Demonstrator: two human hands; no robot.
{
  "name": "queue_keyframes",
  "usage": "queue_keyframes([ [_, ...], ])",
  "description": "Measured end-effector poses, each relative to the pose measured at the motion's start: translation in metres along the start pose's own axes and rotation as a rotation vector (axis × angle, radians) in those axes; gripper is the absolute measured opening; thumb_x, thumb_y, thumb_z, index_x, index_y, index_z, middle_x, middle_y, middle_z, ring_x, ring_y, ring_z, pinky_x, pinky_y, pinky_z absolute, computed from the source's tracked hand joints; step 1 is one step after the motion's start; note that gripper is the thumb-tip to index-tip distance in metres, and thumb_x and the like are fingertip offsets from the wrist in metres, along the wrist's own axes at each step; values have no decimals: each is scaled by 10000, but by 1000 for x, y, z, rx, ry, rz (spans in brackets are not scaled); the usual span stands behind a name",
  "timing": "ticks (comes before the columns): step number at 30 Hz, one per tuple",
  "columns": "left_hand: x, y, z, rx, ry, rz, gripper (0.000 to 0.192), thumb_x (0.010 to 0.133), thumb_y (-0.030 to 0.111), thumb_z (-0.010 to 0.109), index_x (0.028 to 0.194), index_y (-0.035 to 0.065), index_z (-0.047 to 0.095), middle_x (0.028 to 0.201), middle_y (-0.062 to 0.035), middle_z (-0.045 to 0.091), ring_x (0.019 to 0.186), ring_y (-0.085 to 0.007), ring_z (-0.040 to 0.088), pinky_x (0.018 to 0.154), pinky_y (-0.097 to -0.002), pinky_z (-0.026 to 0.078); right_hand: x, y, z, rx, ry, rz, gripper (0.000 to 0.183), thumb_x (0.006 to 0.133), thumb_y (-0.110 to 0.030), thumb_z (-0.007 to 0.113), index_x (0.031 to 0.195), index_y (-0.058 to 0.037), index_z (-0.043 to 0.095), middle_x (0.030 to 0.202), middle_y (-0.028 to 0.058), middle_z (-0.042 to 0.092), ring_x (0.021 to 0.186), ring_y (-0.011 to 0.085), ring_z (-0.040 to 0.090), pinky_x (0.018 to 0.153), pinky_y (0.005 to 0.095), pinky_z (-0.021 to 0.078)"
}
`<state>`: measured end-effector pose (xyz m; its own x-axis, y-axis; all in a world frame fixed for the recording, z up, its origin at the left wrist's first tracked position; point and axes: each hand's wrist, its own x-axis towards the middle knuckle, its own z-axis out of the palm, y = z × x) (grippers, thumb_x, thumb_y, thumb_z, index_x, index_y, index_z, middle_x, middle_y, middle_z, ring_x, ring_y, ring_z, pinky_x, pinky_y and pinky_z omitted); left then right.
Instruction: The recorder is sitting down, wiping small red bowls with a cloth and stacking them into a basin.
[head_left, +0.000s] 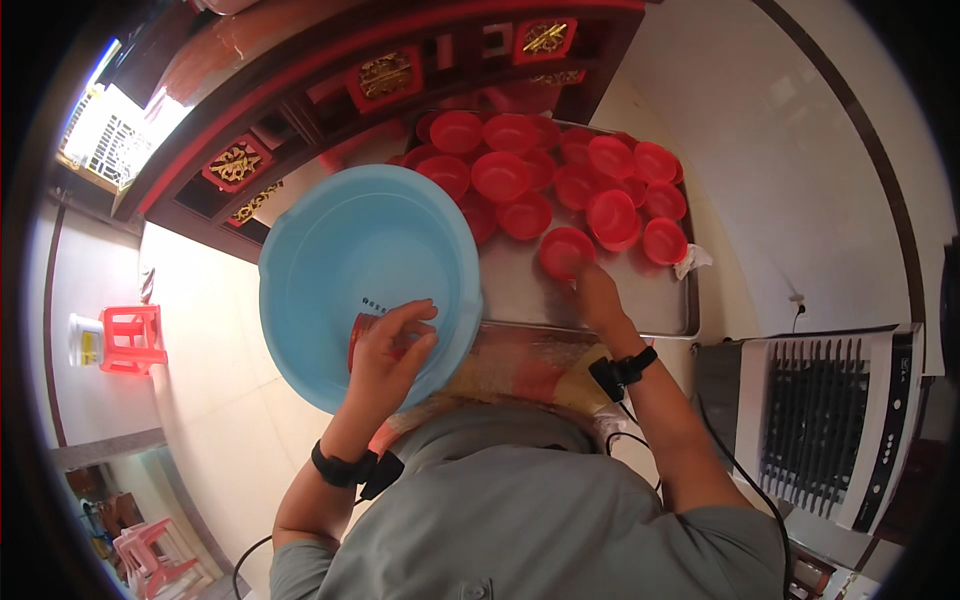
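Note:
A large light-blue plastic basin stands before me, its right edge beside a metal tray. My left hand is inside the basin's near part, next to red bowls that it partly hides; its thumb and fingers are apart, and whether it grips them is unclear. On the right, my right hand is at the near edge of a red plastic bowl over the tray. That hand is blurred, so its hold cannot be told. Several more red bowls cover the tray's far part, some overlapping.
A dark-red carved wooden piece of furniture runs behind the basin. An air cooler stands at right, with black cables near my arm. A white cloth lies at the tray's right edge. A red stool is far left.

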<state>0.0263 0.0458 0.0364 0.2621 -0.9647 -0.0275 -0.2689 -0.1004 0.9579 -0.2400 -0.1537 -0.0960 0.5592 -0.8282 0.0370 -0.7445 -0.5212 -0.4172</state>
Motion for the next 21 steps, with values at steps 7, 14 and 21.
queue_keyframes([
  [7,-5,-25,-3,-100,23,-105,345,863,5,634,1205,21,591,1092,-93,665,943,-134,632,842,-270,502,51,-78,-1,208,203,-208,356,802,-151,669,1140,-57,613,1122,158,627,1020,361,600,815,436,503],
  [14,-22,-69,-118,674,739,44,650,829,146,717,1376,-26,411,1372,-217,467,1295,-348,428,1090,-414,332,50,-90,7,516,122,-253,403,816,-73,658,1208,-40,568,1116,175,602,868,337,608,747,382,506],
  [21,-71,-120,-151,-648,411,-743,614,891,246,657,1338,-87,399,1173,-221,605,1009,-283,655,818,-438,567,48,-84,12,462,-52,-176,475,814,-115,665,1263,-32,535,1216,212,554,1015,384,604,878,417,492],
])
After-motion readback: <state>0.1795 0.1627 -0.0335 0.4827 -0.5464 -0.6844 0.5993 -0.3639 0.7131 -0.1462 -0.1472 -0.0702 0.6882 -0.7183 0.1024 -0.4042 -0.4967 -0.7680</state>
